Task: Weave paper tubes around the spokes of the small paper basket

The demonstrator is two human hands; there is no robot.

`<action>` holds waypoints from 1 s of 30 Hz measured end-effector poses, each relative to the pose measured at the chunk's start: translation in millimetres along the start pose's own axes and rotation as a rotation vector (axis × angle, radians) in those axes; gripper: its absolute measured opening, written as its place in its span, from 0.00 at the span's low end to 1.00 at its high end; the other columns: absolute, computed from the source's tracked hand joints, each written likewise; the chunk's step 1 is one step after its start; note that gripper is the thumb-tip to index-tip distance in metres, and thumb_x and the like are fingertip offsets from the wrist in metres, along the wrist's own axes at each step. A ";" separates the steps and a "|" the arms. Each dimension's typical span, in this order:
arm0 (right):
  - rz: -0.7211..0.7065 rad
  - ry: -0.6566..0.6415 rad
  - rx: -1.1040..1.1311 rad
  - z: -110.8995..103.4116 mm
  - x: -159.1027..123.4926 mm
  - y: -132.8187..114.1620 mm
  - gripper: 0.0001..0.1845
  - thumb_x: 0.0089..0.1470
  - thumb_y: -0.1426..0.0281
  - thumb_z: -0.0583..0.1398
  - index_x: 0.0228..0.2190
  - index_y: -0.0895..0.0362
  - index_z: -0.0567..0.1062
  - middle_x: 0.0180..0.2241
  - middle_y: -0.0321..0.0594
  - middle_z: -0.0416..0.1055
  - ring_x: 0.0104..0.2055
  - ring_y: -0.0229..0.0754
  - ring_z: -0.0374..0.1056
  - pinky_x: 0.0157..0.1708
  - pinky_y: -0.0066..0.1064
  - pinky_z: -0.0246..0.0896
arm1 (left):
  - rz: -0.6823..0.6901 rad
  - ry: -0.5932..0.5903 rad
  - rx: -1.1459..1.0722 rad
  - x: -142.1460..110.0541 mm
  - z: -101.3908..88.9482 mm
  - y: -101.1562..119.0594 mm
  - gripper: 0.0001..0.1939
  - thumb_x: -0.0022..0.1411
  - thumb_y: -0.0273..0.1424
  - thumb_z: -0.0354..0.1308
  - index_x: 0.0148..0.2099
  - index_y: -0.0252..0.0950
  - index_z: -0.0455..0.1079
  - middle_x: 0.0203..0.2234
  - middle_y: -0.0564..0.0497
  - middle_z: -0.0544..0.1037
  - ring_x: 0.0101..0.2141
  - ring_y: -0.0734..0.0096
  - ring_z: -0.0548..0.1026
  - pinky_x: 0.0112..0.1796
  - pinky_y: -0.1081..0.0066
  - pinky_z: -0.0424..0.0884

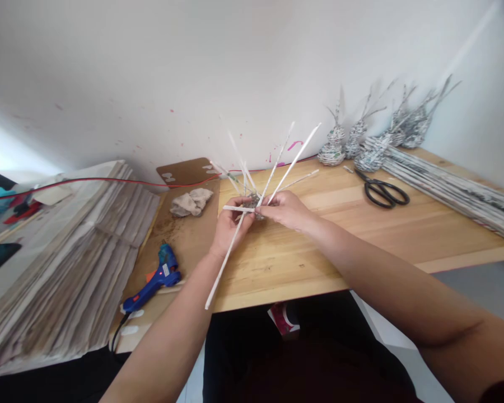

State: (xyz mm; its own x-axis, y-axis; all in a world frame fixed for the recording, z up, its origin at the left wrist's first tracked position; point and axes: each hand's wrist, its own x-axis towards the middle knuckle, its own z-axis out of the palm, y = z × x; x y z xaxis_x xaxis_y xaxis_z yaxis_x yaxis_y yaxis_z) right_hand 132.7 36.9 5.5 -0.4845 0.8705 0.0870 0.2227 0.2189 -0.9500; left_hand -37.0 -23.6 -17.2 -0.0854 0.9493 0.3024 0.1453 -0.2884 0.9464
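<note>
Both hands meet over the wooden table [277, 263], around a small woven paper base [252, 202] with several rolled-paper sticks fanning out of it. My left hand [231, 224] grips the base from the left, its fingers curled behind it. From the right, my right hand [283, 210] pinches a paper stick [296, 159] close to the weave. One long stick [227, 257] slants down toward the table's front edge, and a short one crosses over my left fingers. My hands cover much of the base.
Black scissors [384, 193] and a bundle of paper sticks [453, 190] lie at right. Several woven paper pieces [331, 146] stand by the wall. On the left are a blue glue gun [153, 282], a crumpled cloth [191, 202], stacked newspapers [79, 263] and a red cable [121, 179].
</note>
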 end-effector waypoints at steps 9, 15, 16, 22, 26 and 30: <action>-0.006 0.032 -0.014 -1.3 2.0 3.9 0.12 0.45 0.61 0.61 0.21 0.58 0.72 0.18 0.32 0.65 0.23 0.35 0.60 0.27 0.29 0.52 | -0.030 0.010 -0.004 2.7 -9.8 2.6 0.32 0.50 0.35 0.71 0.57 0.41 0.68 0.46 0.47 0.72 0.43 0.67 0.75 0.40 0.70 0.74; 0.013 0.048 -0.018 -4.2 3.3 4.5 0.13 0.45 0.60 0.62 0.21 0.58 0.72 0.18 0.32 0.65 0.23 0.36 0.60 0.26 0.29 0.51 | 0.076 0.154 0.176 3.5 -17.4 10.0 0.20 0.53 0.35 0.68 0.50 0.38 0.76 0.40 0.47 0.74 0.37 0.72 0.72 0.33 0.76 0.71; 0.012 0.037 -0.023 -4.3 3.6 5.1 0.13 0.45 0.60 0.62 0.21 0.58 0.72 0.18 0.33 0.66 0.24 0.36 0.61 0.26 0.29 0.51 | 0.074 0.126 0.141 3.1 -18.2 11.6 0.20 0.54 0.35 0.67 0.50 0.37 0.76 0.40 0.47 0.75 0.37 0.72 0.72 0.35 0.75 0.71; -0.003 -0.027 -0.036 -3.4 3.7 8.3 0.12 0.46 0.61 0.62 0.22 0.58 0.73 0.20 0.33 0.67 0.24 0.36 0.62 0.26 0.28 0.52 | 0.044 -0.020 -0.008 2.4 -19.6 15.0 0.21 0.56 0.37 0.67 0.51 0.37 0.75 0.39 0.47 0.80 0.40 0.68 0.77 0.43 0.69 0.73; -0.014 -0.077 -0.026 -3.6 3.2 8.9 0.13 0.46 0.61 0.62 0.23 0.59 0.73 0.20 0.33 0.68 0.24 0.35 0.62 0.26 0.28 0.52 | 0.030 0.047 0.085 5.2 -20.1 10.1 0.17 0.57 0.38 0.66 0.46 0.36 0.77 0.42 0.47 0.81 0.36 0.71 0.77 0.37 0.72 0.72; -0.021 -0.093 -0.016 -4.4 2.4 7.3 0.13 0.47 0.60 0.62 0.24 0.59 0.74 0.20 0.33 0.68 0.24 0.34 0.61 0.26 0.27 0.52 | 0.095 0.066 0.203 6.6 -21.0 6.7 0.15 0.57 0.35 0.65 0.46 0.36 0.77 0.41 0.46 0.81 0.37 0.69 0.77 0.34 0.73 0.71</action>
State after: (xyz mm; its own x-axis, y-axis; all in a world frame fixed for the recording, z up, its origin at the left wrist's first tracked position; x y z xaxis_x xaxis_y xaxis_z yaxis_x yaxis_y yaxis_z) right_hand 137.0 42.5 0.1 -0.5656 0.8210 0.0780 0.2246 0.2444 -0.9433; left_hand -57.3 -21.9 -6.5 -0.1256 0.9071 0.4018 0.3508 -0.3382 0.8733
